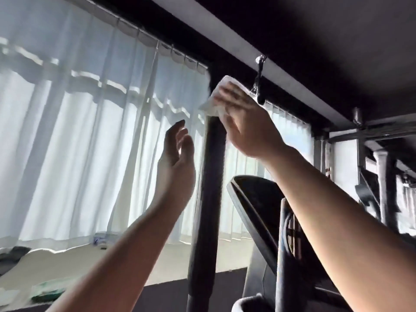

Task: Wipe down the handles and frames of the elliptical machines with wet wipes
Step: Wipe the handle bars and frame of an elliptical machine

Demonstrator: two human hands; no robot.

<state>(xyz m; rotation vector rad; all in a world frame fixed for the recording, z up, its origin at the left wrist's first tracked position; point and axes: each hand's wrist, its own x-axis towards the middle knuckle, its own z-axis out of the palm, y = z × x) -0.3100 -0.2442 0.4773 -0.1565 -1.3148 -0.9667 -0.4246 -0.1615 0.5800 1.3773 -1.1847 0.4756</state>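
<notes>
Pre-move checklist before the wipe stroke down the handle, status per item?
1. Wet wipe sits on the top of the handle: ok.
2. Right hand holds the wipe: ok, fingers lie over it.
3. Left hand off the handle: ok, open, beside it, not touching.
4. Handle length below is unobstructed: ok as far as visible; lower end out of frame.
5. Wipe wraps fully around the handle: cannot tell, far side hidden.
6. Wipe damp enough: cannot tell.
</notes>
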